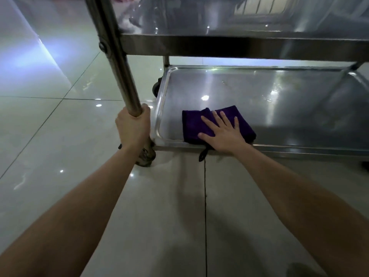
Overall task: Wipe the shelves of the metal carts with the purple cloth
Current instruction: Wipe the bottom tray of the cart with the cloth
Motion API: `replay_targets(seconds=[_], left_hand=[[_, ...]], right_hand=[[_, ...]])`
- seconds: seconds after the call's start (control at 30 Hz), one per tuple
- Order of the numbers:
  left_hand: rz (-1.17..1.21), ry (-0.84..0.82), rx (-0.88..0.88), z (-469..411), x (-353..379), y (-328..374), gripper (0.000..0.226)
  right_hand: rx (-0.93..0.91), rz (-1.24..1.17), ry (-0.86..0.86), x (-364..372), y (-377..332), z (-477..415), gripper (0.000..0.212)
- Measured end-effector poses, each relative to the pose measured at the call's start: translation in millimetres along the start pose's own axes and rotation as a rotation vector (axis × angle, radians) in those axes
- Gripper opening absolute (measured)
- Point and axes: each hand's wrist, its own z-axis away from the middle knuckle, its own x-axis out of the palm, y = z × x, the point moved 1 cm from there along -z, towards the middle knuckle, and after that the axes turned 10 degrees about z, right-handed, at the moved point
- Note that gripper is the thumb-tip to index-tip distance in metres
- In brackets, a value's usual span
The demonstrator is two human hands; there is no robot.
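Left hand (132,129) wrapped round the cart's near upright post (117,62), centre-left of frame, fingers and thumb closed on the tube. Right hand (223,134) flat, fingers straight and spread, pressing down on the purple cloth (194,122), centre of frame.

Cloth folded, lying on the lower shelf (279,108) at its near-left corner. Its near edge reaches the shelf's front lip. A black loop (202,155) hangs off that lip just below the wrist. Thin strip of bare steel between the cloth and the raised left lip. Wide bare steel to the right of the cloth and behind it, up to the back lip. Shelf lip is raised all round, corners rounded.

Upper shelf (239,47) spans the top of frame, its front edge overhanging the lower one. Open gap between the two.

Count: two hands, one cloth, two shelves. Two casters: one (155,89) at the back-left corner, one (146,156) under the gripped post. Dark shape at the right edge, cannot tell what.

Glossy tiled floor (60,136) fills the left and bottom of frame.
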Motion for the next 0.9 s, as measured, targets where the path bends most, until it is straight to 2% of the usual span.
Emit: replay_targets(seconds=[0.07,0.13,0.2,0.27,0.33,0.37,0.4,0.47,0.53,0.63,0.77,0.9], left_hand=[[-0.085,0.18,-0.103,17.3,-4.0,-1.8,0.066],[-0.214,0.218,-0.158,52.8,-4.7,-13.3,0.069],[-0.392,0.035,-0.006,95.8,5.6,-31.6,0.059],[-0.507,-0.273,0.225,125.1,33.6,-39.9,0.05],[-0.579,-0.472,0.443,129.9,69.8,-33.6,0.03],[-0.608,-0.524,0.511,125.2,87.9,-27.1,0.036],[-0.649,-0.58,0.539,116.3,104.9,-19.7,0.058],[-0.772,-0.726,0.479,96.1,129.9,-2.5,0.104],[-0.935,-0.853,0.376,75.8,143.1,8.4,0.125],[-1.042,-0.916,0.286,63.9,143.1,13.3,0.126],[-1.036,-0.903,0.299,65.2,143.8,15.7,0.126],[-1.017,-0.927,0.294,66.9,140.7,10.6,0.13]], right_hand=[[0.082,-0.013,-0.018,-0.1,47.9,20.3,0.086],[0.144,-0.03,-0.025,-1.4,85.1,36.5,0.088],[0.163,-0.03,-0.021,-1.3,100.8,43.1,0.09],[0.164,-0.017,-0.01,0.0,100.0,41.8,0.091],[0.174,-0.009,-0.004,1.3,95.5,39.7,0.091],[0.174,-0.007,-0.003,2.0,94.3,38.8,0.09],[0.168,-0.006,-0.002,2.5,94.1,37.5,0.09],[0.141,-0.012,0.004,3.6,98.0,35.6,0.089],[0.103,-0.032,0.027,5.0,108.4,32.9,0.088],[0.118,-0.065,0.023,2.9,143.7,26.1,0.091],[0.315,-0.112,-0.04,-9.2,204.9,10.8,0.094],[0.473,-0.078,-0.045,-14.4,204.7,-19.2,0.094]])
